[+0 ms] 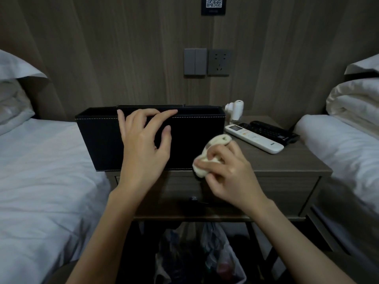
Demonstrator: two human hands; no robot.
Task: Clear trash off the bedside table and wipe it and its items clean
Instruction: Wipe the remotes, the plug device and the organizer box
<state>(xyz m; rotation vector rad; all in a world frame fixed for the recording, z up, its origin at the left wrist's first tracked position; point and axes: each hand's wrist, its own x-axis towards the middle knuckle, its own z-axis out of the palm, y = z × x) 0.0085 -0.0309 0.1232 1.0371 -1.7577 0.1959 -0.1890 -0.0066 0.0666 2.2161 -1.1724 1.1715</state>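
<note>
Bedside table (287, 160): black box (98, 140) at nine o'clock, left hand (141, 148) splayed loose across its front. Four o'clock from it, right hand (229, 177) clutches the balled cloth (200, 169). Box's inside is hidden.

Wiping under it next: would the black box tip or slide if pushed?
The black box looks stiff: straight stitched walls. Tall and narrow, it might tip backward if pushed high. Pushed low, it probably slides on the table.

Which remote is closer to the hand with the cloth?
The white remote, with the little screen. It lies in front of the black remote, nearer the right hand gripping the cloth.
</note>
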